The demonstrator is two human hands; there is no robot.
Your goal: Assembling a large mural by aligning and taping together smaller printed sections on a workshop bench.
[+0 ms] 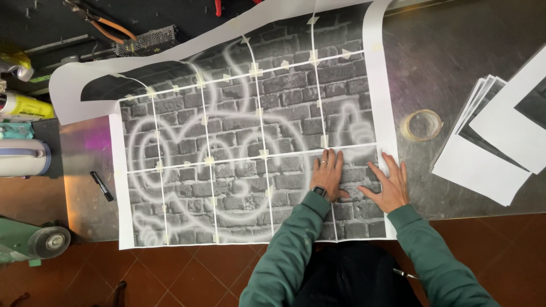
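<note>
A single head-mounted camera supplies the only view. It looks almost straight down from above the person's chest onto the metal desk (455, 68), at arm's length. The frame covers the taped brick-wall poster (250, 142) at centre, both green sleeves entering from the bottom edge, red floor tiles (187, 273) below the desk's near edge, and a stack of printed sheets (489, 165) at right.

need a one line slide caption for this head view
Both hands, left hand and right hand, press flat on a taped-together brick-wall poster on a metal table, tape roll nearby.
</note>
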